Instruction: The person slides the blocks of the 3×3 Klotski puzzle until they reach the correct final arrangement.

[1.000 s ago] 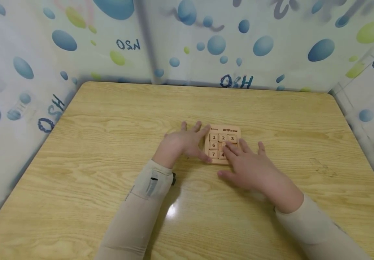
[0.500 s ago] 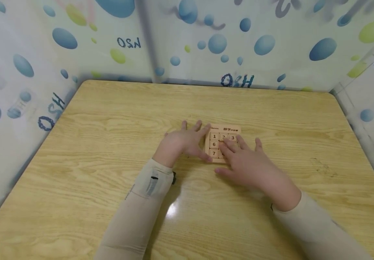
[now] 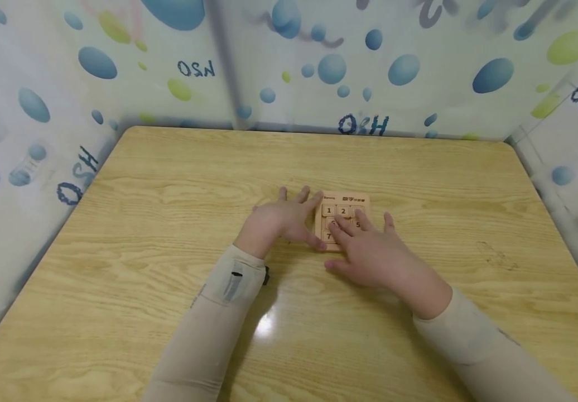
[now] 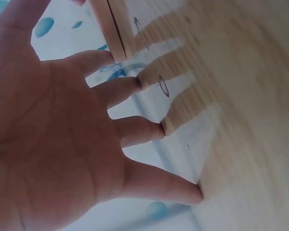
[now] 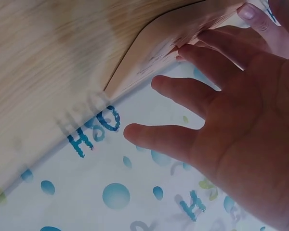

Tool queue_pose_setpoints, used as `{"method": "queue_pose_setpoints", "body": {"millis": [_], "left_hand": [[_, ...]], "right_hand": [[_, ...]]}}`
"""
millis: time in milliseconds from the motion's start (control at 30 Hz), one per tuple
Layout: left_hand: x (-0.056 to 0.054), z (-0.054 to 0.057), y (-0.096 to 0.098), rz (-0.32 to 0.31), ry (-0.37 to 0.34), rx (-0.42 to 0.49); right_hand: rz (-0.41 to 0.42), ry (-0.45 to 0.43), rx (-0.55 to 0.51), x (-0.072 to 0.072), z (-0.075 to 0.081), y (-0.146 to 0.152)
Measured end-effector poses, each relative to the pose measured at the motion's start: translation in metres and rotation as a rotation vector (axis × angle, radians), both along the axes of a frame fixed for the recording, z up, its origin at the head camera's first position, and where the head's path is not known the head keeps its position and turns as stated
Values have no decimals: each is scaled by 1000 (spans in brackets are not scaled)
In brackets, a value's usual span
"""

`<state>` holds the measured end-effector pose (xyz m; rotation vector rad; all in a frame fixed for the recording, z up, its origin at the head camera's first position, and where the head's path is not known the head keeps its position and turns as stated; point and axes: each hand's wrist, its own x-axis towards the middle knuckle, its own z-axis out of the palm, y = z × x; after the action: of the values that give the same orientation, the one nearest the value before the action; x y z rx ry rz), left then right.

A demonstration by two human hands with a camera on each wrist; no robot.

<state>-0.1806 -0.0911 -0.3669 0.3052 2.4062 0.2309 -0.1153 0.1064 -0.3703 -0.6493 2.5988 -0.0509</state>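
Note:
A wooden number slide puzzle (image 3: 336, 195) lies flat on the table, its tiles 1 (image 3: 328, 210), 2 (image 3: 343, 211), 5 (image 3: 357, 224) and 7 (image 3: 328, 236) readable. My left hand (image 3: 286, 220) is spread at its left side, thumb by the lower left corner and index finger at the upper left. In the left wrist view, straight fingertips rest on the tabletop, one against the puzzle's edge (image 4: 107, 29). From the right, my right hand (image 3: 376, 251) reaches over the puzzle with extended fingers, touching around tile 6 (image 3: 333, 222). It covers the lower right tiles.
The wood-grain table (image 3: 193, 167) extends around the puzzle on all sides. A patterned wall covering (image 3: 294, 72) with blue and green drops borders the table's back and sides. Faint dark marks (image 3: 497, 254) are on the tabletop at right.
My right hand has moved left across the puzzle. Tile 5 has slid into the right column, and tile 6 has shifted slightly right. My left hand stays in place.

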Motion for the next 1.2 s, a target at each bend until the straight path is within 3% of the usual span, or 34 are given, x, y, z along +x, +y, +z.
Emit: {"method": "queue_pose_setpoints", "body": {"millis": [533,900,1200], "left_hand": [[0,-1,-1,1,-12,0],[0,1,0,-29,10,-24],[1,0,0,-34,7,-21]], "right_hand": [[-24,11,14,4,5,17],[55,5,-31,23,10,1],[42,-11,-26,13,7,-3]]}}
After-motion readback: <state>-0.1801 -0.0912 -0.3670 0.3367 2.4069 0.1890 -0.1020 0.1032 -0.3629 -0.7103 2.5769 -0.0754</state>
